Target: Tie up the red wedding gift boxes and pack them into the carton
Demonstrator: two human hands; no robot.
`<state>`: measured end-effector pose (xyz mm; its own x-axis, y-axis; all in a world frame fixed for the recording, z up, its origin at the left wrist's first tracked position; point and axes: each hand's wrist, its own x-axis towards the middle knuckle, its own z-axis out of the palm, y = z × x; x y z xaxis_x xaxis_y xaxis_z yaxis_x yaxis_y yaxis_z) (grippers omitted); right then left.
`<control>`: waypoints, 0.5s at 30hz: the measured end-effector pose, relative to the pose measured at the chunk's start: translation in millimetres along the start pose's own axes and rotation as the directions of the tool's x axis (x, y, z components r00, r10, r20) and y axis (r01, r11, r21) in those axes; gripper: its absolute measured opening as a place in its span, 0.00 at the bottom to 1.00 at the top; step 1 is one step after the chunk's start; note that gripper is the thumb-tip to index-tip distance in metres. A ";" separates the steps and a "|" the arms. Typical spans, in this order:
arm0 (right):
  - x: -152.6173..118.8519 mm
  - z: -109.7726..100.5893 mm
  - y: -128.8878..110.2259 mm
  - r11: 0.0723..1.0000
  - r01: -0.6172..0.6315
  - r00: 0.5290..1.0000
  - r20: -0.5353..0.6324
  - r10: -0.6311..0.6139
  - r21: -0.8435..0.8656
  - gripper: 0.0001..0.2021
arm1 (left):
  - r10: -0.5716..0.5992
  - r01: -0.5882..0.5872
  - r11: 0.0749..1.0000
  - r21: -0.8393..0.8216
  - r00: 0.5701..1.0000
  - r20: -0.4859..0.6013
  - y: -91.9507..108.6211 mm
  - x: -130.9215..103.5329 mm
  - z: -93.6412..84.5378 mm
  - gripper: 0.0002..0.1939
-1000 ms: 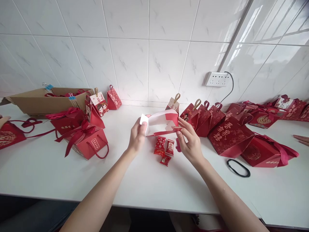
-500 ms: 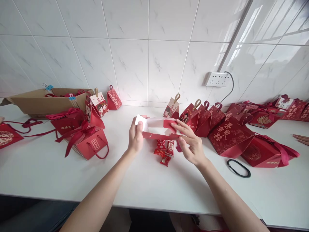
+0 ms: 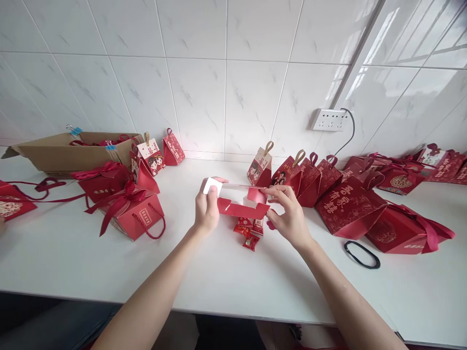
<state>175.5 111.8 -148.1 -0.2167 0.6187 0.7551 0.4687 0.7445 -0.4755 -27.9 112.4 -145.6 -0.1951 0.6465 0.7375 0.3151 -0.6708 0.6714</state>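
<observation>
A partly folded red gift box [image 3: 242, 210] with a white inside is held up between my two hands, its open side facing me. My left hand [image 3: 207, 206] is closed on its left end, the thumb pressed on a white flap. At the right end, my right hand [image 3: 286, 209] grips the edge with bent fingers near a red inner flap. Several red wrapped candies [image 3: 250, 241] lie on the white table just below the box, some partly covered by it. A small dark pink piece [image 3: 270, 225] lies beside my right thumb.
Finished red gift boxes [image 3: 350, 206] stand along the right side, a black band [image 3: 362, 255] in front of them. To the left are ribboned boxes [image 3: 133, 214] and a cardboard carton [image 3: 73, 155]. A power strip [image 3: 330, 120] is on the tiled wall.
The box has tipped so that more of its red front panel shows, and my right hand's fingers have drawn in onto its edge. At the far right, another person's fingers have left view.
</observation>
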 end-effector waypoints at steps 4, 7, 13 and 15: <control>-1.8 3.1 1.2 1.000 -0.031 0.999 0.022 0.031 -0.001 0.18 | 0.061 -0.062 0.997 0.048 0.998 0.033 2.7 -0.1 -1.8 0.21; -2.3 5.4 -1.4 0.997 -0.068 0.997 0.029 0.067 0.035 0.18 | 0.073 -0.075 0.995 0.059 0.996 0.045 4.5 -0.2 -2.0 0.20; -0.9 3.8 -9.2 0.959 -0.201 0.977 0.110 0.182 0.198 0.16 | 0.039 -0.040 0.998 0.039 0.999 0.025 3.8 0.2 -1.4 0.20; -0.4 2.1 -11.1 0.917 -0.269 0.960 0.166 0.228 0.296 0.14 | 0.033 -0.033 0.999 0.033 0.999 0.004 3.3 0.9 -1.2 0.20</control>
<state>168.6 103.8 -144.1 -0.2434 0.8048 0.5414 0.2342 0.5904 -0.7724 -28.2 110.3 -142.6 -0.1809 0.6252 0.7592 0.3524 -0.6795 0.6435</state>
